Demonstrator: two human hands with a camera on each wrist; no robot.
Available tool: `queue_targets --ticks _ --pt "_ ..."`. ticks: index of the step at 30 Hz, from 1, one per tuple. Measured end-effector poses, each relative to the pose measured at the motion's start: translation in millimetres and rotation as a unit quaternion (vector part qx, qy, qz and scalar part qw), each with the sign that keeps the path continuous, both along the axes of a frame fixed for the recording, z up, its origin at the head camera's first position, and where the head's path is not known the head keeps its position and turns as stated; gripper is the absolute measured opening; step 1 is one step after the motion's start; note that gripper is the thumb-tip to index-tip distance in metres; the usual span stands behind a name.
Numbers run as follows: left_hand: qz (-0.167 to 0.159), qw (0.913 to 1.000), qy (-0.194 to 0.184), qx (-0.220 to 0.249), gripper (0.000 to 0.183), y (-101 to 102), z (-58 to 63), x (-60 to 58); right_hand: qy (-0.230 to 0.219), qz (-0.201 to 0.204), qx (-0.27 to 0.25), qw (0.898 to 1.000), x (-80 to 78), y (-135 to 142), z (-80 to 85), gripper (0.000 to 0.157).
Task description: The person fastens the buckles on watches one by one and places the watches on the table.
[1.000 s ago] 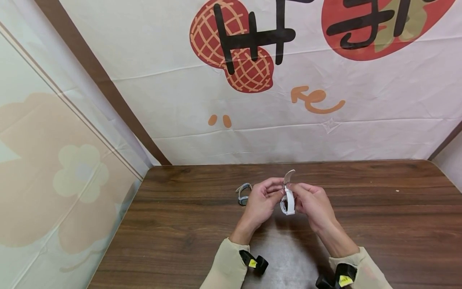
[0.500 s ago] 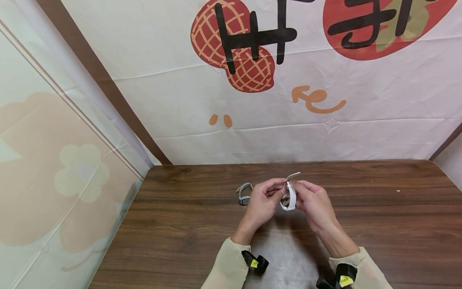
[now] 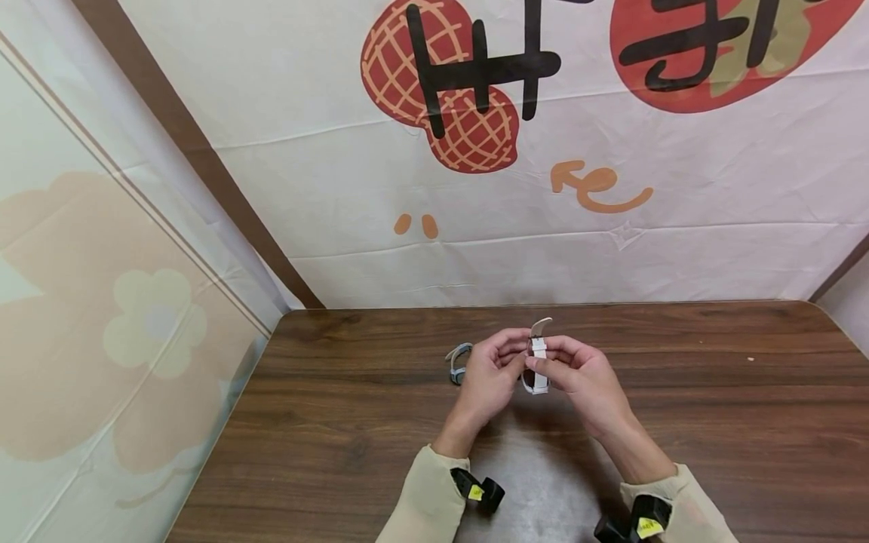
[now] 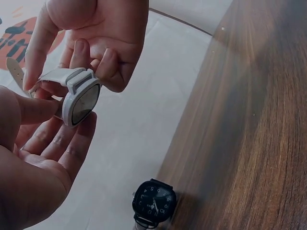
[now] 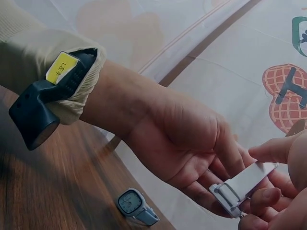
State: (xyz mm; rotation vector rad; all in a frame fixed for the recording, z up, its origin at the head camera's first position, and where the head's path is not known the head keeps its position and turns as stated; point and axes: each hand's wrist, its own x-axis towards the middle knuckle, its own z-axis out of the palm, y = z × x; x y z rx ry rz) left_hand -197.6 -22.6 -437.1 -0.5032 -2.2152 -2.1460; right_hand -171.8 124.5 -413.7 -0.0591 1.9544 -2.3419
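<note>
Over the table, both hands hold a white wristwatch (image 3: 539, 369), its strap forming a loop. My left hand (image 3: 490, 381) grips it from the left with curled fingers. From the right, my right hand (image 3: 589, 381) pinches the strap, its thumb lying across the front. The strap's free end (image 3: 540, 326) stands up above the fingers. In the left wrist view the watch case (image 4: 81, 103) faces right, and the tan strap end (image 4: 15, 73) shows holes. The buckle area is largely hidden by fingers.
A light blue watch (image 3: 459, 364) lies on the wooden table (image 3: 339, 422), partly behind the left hand; its face (image 5: 130, 201) shows in the right wrist view. A dark-faced watch (image 4: 154, 203) appears in the left wrist view. A printed cloth backdrop (image 3: 475, 271) rises behind the table.
The white watch has turned in the hands. Its strap end swung right, then came back upright. The right thumb has shifted left across the strap; the left hand barely moved.
</note>
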Motion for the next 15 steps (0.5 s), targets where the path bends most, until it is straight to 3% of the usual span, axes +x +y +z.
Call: queue_targets --ticks 15 --pt "-0.007 0.9981 -0.044 0.042 0.030 -1.1 4.2 1.6 0.036 -0.048 0.016 0.998 0.4 -0.8 0.2 0.017"
